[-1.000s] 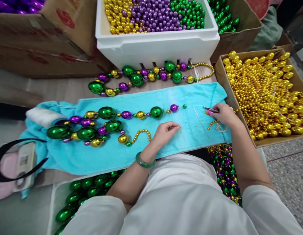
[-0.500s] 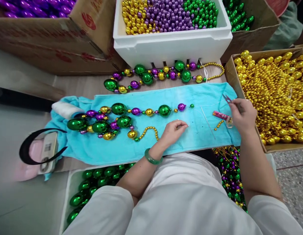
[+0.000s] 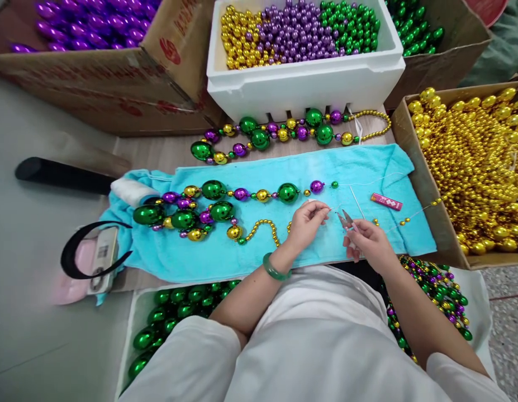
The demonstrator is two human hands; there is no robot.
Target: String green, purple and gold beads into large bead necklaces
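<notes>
- Right hand [image 3: 371, 243] and snips [image 3: 348, 218] have come in from the right end of the turquoise towel [image 3: 225, 263] to just beside the left hand [image 3: 305, 226]; the pink stick [image 3: 385, 201] lies on the cloth as before.
- Cardboard box at upper left [image 3: 74, 84]: loose, glossy purple beads [image 3: 108, 25].
- White foam box [image 3: 300, 92]: small gold, purple and green beads in three zones, mingling where they meet.
- Cardboard box on the right [image 3: 418, 180]: massed gold strands [image 3: 472, 167], with bigger gold beads around the sides; a line carrying a few small ones crosses its rim onto the towel.
- White tray at lower left [image 3: 137, 310]: large green beads [image 3: 143, 338].
- Across the towel lies the bead strand [image 3: 213, 190], doubled back at its left end; its upper row ends in a lone green bead, while the lower row's gold beads run partly behind the left hand.
- Smallest, and seemingly the step in hand: snipping thread [image 3: 332, 209]. Left thumb and fingertips pinch what looks like that thread; right fingers wrap the snips, blades parted. A clean cut calls for tautness and blades clear of fingertips.
</notes>
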